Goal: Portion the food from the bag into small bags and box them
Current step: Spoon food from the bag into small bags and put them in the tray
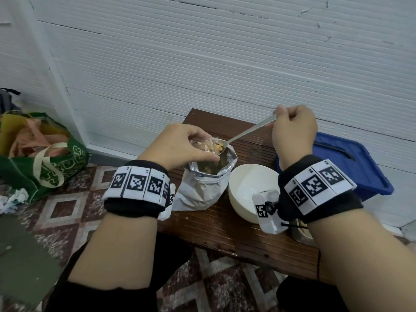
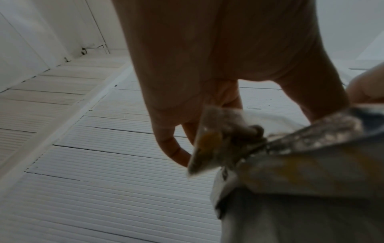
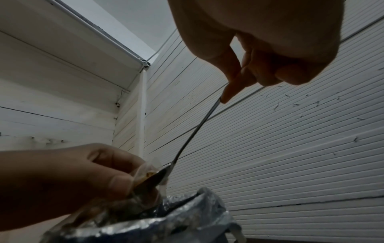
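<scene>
Above the foil bag [image 1: 206, 183], the left hand [image 1: 177, 147] pinches a small bag [image 1: 203, 146]; the right hand [image 1: 293, 129] grips a spoon [image 1: 245, 134] tipped into it.

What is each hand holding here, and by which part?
Left hand pinches the small clear bag near its mouth; right hand grips the spoon at the handle's end.

a green tote bag [image 1: 48, 158] sits on the patterned floor [image 1: 67, 206] at nine o'clock, well apart from the tabletop [image 1: 225, 226].
</scene>
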A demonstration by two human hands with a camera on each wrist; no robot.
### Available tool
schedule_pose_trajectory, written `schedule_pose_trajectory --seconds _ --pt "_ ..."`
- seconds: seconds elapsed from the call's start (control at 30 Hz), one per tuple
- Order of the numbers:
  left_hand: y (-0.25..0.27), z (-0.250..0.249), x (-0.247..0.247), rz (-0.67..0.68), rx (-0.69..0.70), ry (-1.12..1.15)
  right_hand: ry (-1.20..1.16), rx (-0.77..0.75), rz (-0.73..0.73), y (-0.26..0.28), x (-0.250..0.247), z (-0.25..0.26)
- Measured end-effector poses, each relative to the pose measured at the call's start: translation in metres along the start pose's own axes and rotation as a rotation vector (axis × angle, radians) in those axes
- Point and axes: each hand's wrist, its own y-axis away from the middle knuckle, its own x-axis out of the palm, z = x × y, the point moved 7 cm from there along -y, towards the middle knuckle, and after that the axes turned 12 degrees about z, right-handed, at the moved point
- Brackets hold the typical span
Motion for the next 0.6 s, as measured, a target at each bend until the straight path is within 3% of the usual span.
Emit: schedule_pose_trajectory --seconds 0.13,0.27,0.4,0.53,0.6 --pt "-0.002 -0.004 0.004 -0.005 0.013 0.012 -0.036 -0.053 0.035 0.005 0.011 0.011" --pt "-0.001 -0.004 0.001 -0.069 0.033 0.052 -0.074 -0.297 0.041 0.021 0.012 0.036" --pt "0.004 0.003 -0.011 -0.147 0.017 0.113 -0.16 -0.482 -0.082 0.032 -0.005 0.051" --pt "0.011 0.009 -0.023 -0.193 0.02 0.184 -0.214 -0.476 -0.215 0.03 -0.022 0.046" --pt "0.012 0.011 -0.024 -0.172 0.025 0.208 -0.16 -0.445 -0.204 0.029 -0.02 0.038"
